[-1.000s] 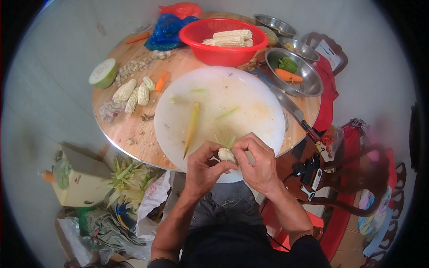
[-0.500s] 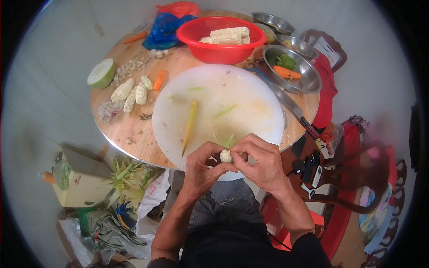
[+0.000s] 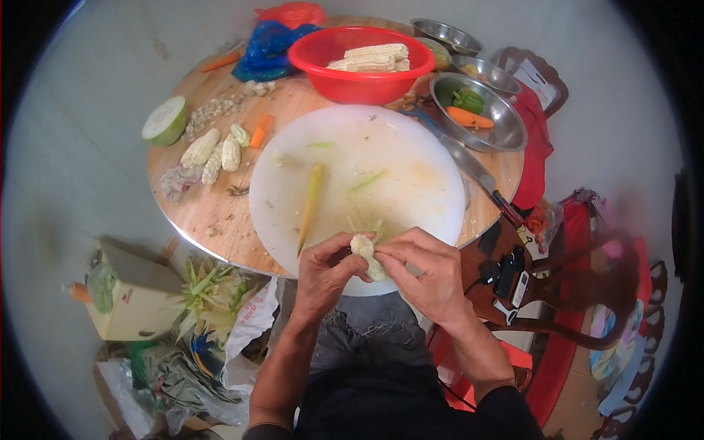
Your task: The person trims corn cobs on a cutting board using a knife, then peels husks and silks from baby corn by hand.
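Observation:
A small pale corn piece point(image 3: 369, 258) is held over the near edge of the round white cutting board point(image 3: 411, 147). My left hand point(image 3: 323, 270) grips it from the left between thumb and fingers. The fingertips of my right hand point(image 3: 425, 273) pinch at its right side. Just beyond my fingers lie green husk strands point(image 3: 375, 226) on the board. A long yellow-green husk piece point(image 3: 311, 204) rests left of them, and a thin green strip point(image 3: 368, 180) sits near the board's middle.
A red basket point(image 3: 359, 86) of corn cobs stands at the back. Steel bowls point(image 3: 513, 132) and a knife point(image 3: 477, 172) are on the right. Small cobs point(image 3: 231, 152), a carrot piece point(image 3: 262, 130) and a cut gourd point(image 3: 165, 121) lie left. A husk pile point(image 3: 213, 293) is below left.
The corn piece has turned and more of it now shows between my hands. My left hand has shifted slightly left, and my right fingers have moved on the piece.

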Motion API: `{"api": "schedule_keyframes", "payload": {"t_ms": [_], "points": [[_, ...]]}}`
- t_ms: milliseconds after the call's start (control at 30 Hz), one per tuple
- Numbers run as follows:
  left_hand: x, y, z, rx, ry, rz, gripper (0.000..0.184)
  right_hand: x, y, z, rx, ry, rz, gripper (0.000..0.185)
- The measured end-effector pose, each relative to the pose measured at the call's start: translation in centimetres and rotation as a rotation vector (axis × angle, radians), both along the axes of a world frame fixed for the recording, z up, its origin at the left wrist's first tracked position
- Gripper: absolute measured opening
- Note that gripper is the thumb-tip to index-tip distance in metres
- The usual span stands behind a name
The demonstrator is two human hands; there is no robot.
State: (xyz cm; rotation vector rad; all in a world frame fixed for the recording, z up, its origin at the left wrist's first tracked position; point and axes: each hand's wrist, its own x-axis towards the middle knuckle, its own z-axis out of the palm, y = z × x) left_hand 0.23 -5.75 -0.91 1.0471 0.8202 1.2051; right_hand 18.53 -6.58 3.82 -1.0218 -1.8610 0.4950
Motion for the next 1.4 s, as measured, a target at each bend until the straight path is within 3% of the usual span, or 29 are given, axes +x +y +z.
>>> {"api": "schedule_keyframes", "payload": {"t_ms": [233, 400, 533, 833, 1033, 1333, 1400], "points": [[0.7, 0.0, 0.4, -0.073, 0.016, 0.005, 0.031, 0.6, 0.2, -0.8, -0.154, 0.043, -0.079, 0.013], [0.5, 0.3, -1.2, -0.098, -0.141, 0.010, 0.032, 0.4, -0.7, 0.2, -0.165, 0.014, -0.042, 0.012], [0.8, 0.2, -0.7, -0.116, -0.090, 0.044, 0.030, 0.4, -1.0, -0.2, -0.103, 0.012, -0.066, 0.008], [0.5, 0.1, -1.1, -0.053, -0.190, -0.061, 0.043, 0.6, -1.0, -0.1, -0.244, 0.070, -0.112, 0.013], [0.1, 0.1, -1.3, 0.052, -0.156, -0.164, 0.044, 0.8, -0.9, -0.8, -0.026, -0.001, -0.074, 0.015], [0.3, 0.0, -0.9, 0.002, -0.108, -0.139, 0.044, 0.6, -0.8, -1.1, -0.083, 0.008, -0.122, 0.010], [0.1, 0.3, -1.7, 0.008, -0.160, -0.137, 0.036, 0.8, -0.8, -1.2, -0.114, 0.026, -0.121, 0.010]]}}
